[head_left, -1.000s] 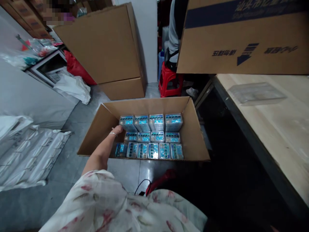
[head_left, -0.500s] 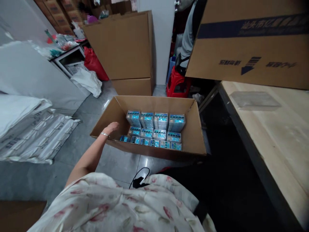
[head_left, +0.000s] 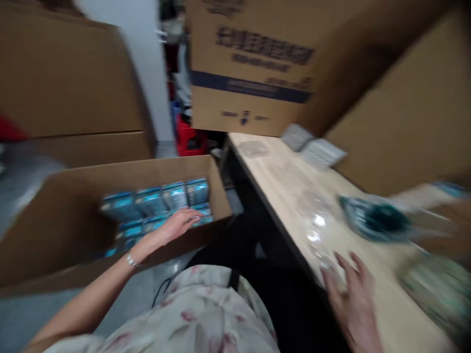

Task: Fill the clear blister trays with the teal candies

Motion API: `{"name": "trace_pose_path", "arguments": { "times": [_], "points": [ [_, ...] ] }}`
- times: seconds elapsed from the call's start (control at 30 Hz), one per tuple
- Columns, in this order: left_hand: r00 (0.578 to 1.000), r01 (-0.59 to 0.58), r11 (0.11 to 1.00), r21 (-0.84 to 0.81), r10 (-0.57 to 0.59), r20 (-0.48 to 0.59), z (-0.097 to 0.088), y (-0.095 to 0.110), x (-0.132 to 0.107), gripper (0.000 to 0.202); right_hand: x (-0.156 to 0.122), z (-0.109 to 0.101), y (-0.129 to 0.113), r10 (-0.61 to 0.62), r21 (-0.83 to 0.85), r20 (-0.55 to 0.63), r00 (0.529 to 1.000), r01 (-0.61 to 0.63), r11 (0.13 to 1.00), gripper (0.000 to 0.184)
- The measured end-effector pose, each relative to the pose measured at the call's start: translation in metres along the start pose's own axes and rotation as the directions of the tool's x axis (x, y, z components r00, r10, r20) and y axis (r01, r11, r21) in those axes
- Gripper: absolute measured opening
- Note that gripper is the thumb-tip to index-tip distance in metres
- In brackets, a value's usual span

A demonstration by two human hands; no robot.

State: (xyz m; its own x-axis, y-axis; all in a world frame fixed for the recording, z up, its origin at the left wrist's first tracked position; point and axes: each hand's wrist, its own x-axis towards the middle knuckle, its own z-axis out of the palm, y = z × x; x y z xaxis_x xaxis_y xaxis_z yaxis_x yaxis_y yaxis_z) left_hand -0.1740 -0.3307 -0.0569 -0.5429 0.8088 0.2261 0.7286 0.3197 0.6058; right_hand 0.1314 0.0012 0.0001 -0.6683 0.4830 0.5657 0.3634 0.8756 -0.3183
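Note:
My left hand [head_left: 172,228] reaches over the near wall of a brown cardboard carton [head_left: 73,264], its fingers on rows of blue-labelled packs in transparent plastic [head_left: 158,201]. A bangle circles that wrist. My right hand [head_left: 349,304] is blurred on a pale wooden table [head_left: 279,181], fingers spread at a transparent plastic form [head_left: 316,230]. Whether that hand grips the form, I cannot tell. Beyond it lies a blurred blue-and-dark pack [head_left: 375,220]. The carton's near wall hides the lower packs.
A large printed carton [head_left: 250,73] hangs above the table's far end, with a brown carton panel [head_left: 401,113] to the right. Grey flat packs [head_left: 312,147] lie beneath it. Stacked cartons [head_left: 66,83] stand left, a red stool [head_left: 187,137] beyond. The table's dark edge drops to the floor.
The view has swung right and tilted, moving the carton left and bringing more table into view. My right hand has appeared on the table. My left hand now lies further along the carton's near wall.

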Motion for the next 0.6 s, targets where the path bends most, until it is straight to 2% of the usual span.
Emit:
{"name": "trace_pose_path", "arguments": {
  "times": [0.13,0.27,0.37,0.47,0.6],
  "points": [
    [0.981,-0.138,0.984,-0.116,0.152,0.122,0.032,0.031,0.073,0.033,-0.022,-0.021,0.03,0.105,-0.174,-0.036,0.994,-0.11,0.979,0.036],
    [0.927,-0.207,0.95,-0.234,0.267,0.264,0.062,0.082,0.128,0.033,-0.031,-0.02,0.045,0.108,-0.188,0.018,0.994,-0.103,0.977,0.034],
    [0.881,-0.263,0.918,-0.296,0.354,0.315,0.084,0.118,0.155,0.032,-0.015,-0.006,0.048,0.08,-0.154,0.073,0.994,-0.068,0.986,0.035],
    [0.85,-0.29,0.897,-0.334,0.401,0.341,0.103,0.14,0.176,0.032,0.018,0.007,0.052,0.077,-0.14,0.136,0.988,-0.058,0.988,0.037],
    [0.881,-0.311,0.909,-0.276,0.385,0.274,0.115,0.146,0.189,0.03,0.047,0.005,0.056,0.165,-0.126,0.259,0.952,-0.136,0.983,0.039]
  ]
}}
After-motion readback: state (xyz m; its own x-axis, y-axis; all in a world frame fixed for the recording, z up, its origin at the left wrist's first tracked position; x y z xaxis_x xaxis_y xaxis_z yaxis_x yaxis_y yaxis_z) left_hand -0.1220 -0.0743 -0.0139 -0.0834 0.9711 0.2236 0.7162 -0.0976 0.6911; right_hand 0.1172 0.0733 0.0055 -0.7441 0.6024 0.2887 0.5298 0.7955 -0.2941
